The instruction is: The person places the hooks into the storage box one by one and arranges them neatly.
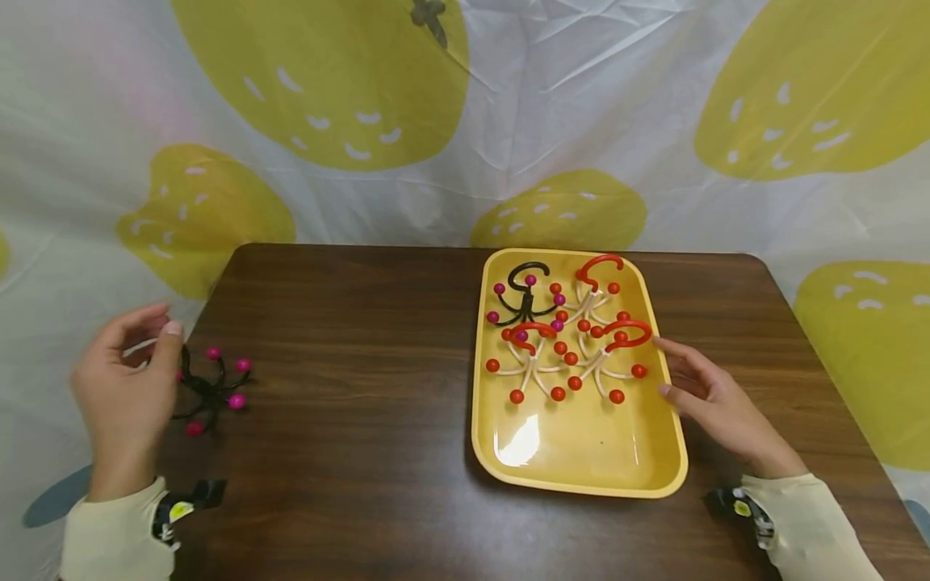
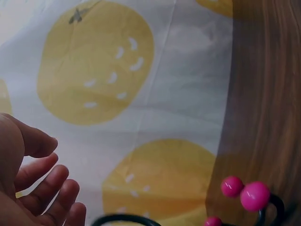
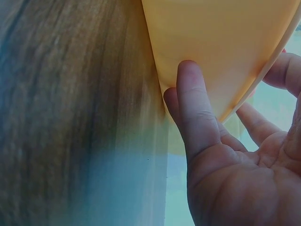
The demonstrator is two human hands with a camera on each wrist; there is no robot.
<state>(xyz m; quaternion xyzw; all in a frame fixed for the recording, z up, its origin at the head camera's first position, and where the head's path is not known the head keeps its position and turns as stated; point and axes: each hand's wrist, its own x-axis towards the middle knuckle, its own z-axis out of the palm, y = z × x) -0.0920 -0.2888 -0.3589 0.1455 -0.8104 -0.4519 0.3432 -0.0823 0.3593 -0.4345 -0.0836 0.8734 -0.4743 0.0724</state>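
Note:
On the left of the table lies a black octopus-like hook (image 1: 211,391) with several curved arms tipped with pink balls. My left hand (image 1: 131,379) is right beside it, fingers loosely bent. The left wrist view shows that hand (image 2: 42,183) holding nothing, with the hook's black ring (image 2: 124,218) low in the frame. At the yellow tray's (image 1: 581,476) right side, my right hand (image 1: 719,403) touches the rim and outer wall with nearly straight fingers (image 3: 193,94). In the tray sit a black hook (image 1: 527,303) with pink balls and several white-armed, red-ringed hooks (image 1: 534,363) with red balls.
A brown wooden table (image 1: 349,452) carries the tray right of its middle. Behind it and along its sides hangs a white cloth (image 1: 407,206) printed with yellow fruit. The hooks fill the far part of the tray, with bare yellow bottom nearest me.

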